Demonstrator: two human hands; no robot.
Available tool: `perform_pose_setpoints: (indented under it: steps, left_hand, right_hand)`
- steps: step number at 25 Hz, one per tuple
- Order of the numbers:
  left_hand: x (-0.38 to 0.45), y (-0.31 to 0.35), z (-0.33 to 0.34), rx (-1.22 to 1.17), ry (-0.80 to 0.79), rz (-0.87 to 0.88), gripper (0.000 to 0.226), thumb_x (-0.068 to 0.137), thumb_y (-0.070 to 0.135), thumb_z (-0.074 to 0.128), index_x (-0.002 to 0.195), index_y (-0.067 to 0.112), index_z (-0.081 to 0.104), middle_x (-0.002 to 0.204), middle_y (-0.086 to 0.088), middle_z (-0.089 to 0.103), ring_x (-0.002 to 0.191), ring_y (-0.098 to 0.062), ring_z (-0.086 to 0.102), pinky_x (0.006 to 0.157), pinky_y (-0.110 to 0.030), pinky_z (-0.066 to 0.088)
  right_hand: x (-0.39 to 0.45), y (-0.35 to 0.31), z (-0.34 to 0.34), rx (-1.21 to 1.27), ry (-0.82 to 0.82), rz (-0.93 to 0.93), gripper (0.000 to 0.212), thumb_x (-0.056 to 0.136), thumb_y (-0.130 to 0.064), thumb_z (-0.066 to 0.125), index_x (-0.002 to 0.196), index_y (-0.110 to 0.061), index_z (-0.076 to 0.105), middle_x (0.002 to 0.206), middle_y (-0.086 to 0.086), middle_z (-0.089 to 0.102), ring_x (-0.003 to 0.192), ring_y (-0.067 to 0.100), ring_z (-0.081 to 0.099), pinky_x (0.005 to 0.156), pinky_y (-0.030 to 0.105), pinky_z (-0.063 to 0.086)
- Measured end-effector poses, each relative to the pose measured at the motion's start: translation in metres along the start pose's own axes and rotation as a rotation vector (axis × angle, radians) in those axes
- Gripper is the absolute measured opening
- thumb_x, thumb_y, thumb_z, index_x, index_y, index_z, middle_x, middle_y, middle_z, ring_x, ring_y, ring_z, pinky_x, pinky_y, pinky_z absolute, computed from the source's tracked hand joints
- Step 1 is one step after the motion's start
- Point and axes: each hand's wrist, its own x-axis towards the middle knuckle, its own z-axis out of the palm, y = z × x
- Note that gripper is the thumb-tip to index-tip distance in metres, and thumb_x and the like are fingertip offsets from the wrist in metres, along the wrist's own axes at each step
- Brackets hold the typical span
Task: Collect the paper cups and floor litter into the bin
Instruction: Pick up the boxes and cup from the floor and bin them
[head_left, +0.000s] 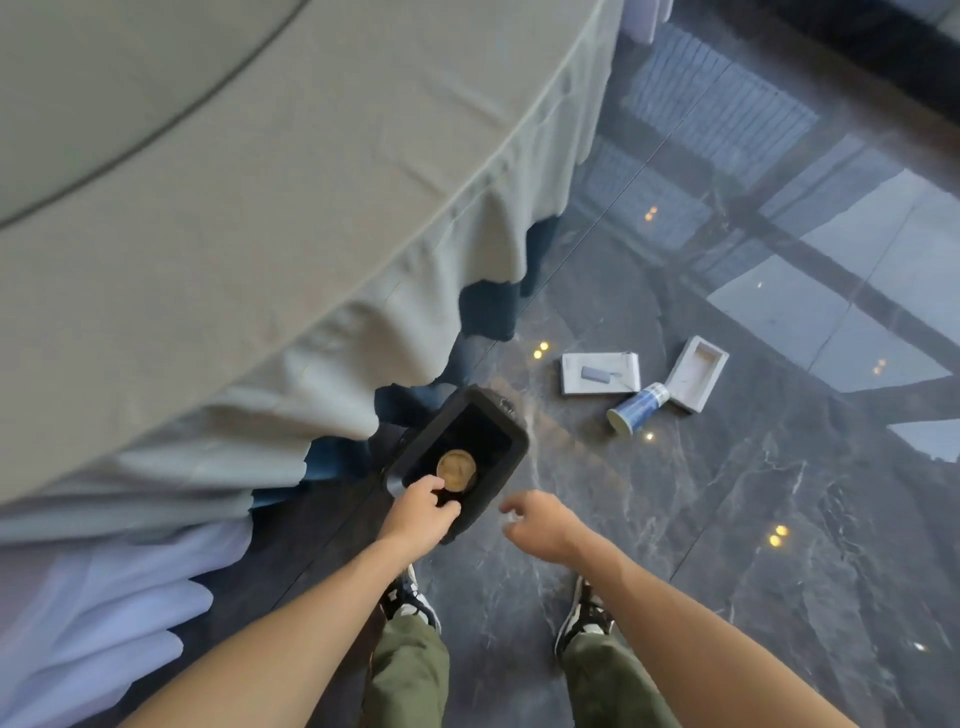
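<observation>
- Round table (218, 171) with grey-green cloth fills the upper left, its skirt hanging in folds to the floor; pale lilac fabric (98, 613) bunches at lower left.
- Left hand (418, 512) over the near rim of the bin (506, 475), fingers curled down at the opening; whether they grip the cup or just touch it, cannot tell.
- Bin is black, rectangular mouth, standing on the dark marble floor (727, 519) just beside the skirt; a paper cup (457, 470) with brown inside sits in it, mouth up.
- Right hand (537, 525) just right of the bin, hanging in air, fingers loosely curled and part spread, holding nothing.
- Person's dark-and-white shoes and olive trousers below the hands.
- Floor litter further right, well apart from the bin: flat white box lid (600, 374), blue-white paper cup on its side (638, 408), open white box tray (696, 374), cup lying between and touching the tray.
</observation>
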Motion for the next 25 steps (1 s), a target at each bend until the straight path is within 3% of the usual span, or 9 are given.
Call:
perform_pose_setpoints:
  steps: [4, 9, 12, 16, 19, 25]
  left_hand:
    - [-0.077, 0.091, 0.006, 0.227, 0.048, 0.169, 0.058, 0.096, 0.035, 0.068, 0.148, 0.019, 0.051, 0.146, -0.004, 0.059, 0.137, -0.024, 0.055, 0.109, -0.036, 0.045]
    - [-0.133, 0.211, 0.024, 0.361, 0.051, 0.295, 0.080, 0.093, 0.048, 0.067, 0.160, 0.023, 0.034, 0.160, -0.003, 0.043, 0.140, -0.026, 0.050, 0.113, -0.043, 0.045]
    - [-0.145, 0.273, 0.046, 0.484, 0.120, 0.433, 0.087, 0.094, 0.053, 0.064, 0.164, 0.022, 0.023, 0.169, -0.005, 0.029, 0.153, -0.027, 0.033, 0.122, -0.045, 0.033]
    - [-0.133, 0.336, 0.070, 0.584, 0.133, 0.517, 0.094, 0.094, 0.057, 0.060, 0.166, 0.025, 0.008, 0.173, -0.012, 0.013, 0.158, -0.031, 0.019, 0.123, -0.045, 0.023]
    - [-0.113, 0.365, 0.085, 0.533, 0.099, 0.536, 0.100, 0.092, 0.059, 0.062, 0.165, 0.030, 0.000, 0.173, -0.016, 0.007, 0.159, -0.032, 0.013, 0.125, -0.046, 0.018]
    - [-0.037, 0.404, 0.110, 0.549, 0.097, 0.541, 0.103, 0.089, 0.063, 0.062, 0.164, 0.037, -0.003, 0.171, -0.020, 0.013, 0.158, -0.034, 0.016, 0.123, -0.047, 0.022]
  right_hand:
    - [-0.082, 0.035, -0.079, -0.118, 0.097, -0.049, 0.051, 0.092, -0.024, 0.058, 0.143, -0.015, 0.056, 0.144, 0.010, 0.056, 0.138, 0.024, 0.046, 0.111, 0.032, 0.037]
    - [-0.156, 0.078, -0.174, -0.139, 0.284, -0.056, 0.049, 0.087, -0.037, 0.059, 0.133, -0.019, 0.059, 0.136, 0.010, 0.055, 0.128, 0.034, 0.053, 0.102, 0.042, 0.047]
    - [-0.176, 0.101, -0.222, -0.135, 0.426, -0.053, 0.044, 0.087, -0.039, 0.055, 0.125, -0.017, 0.060, 0.133, 0.010, 0.058, 0.124, 0.035, 0.053, 0.098, 0.043, 0.048]
    - [-0.179, 0.129, -0.274, -0.086, 0.579, -0.040, 0.054, 0.089, -0.037, 0.055, 0.139, -0.016, 0.052, 0.141, 0.012, 0.050, 0.132, 0.037, 0.046, 0.102, 0.046, 0.043]
    - [-0.171, 0.148, -0.301, -0.077, 0.712, -0.001, 0.066, 0.090, -0.039, 0.061, 0.148, -0.014, 0.041, 0.162, 0.021, 0.024, 0.147, 0.042, 0.029, 0.111, 0.049, 0.038]
    - [-0.118, 0.189, -0.336, -0.071, 0.810, 0.065, 0.073, 0.090, -0.043, 0.062, 0.153, -0.018, 0.034, 0.165, 0.021, 0.014, 0.150, 0.040, 0.020, 0.117, 0.049, 0.030]
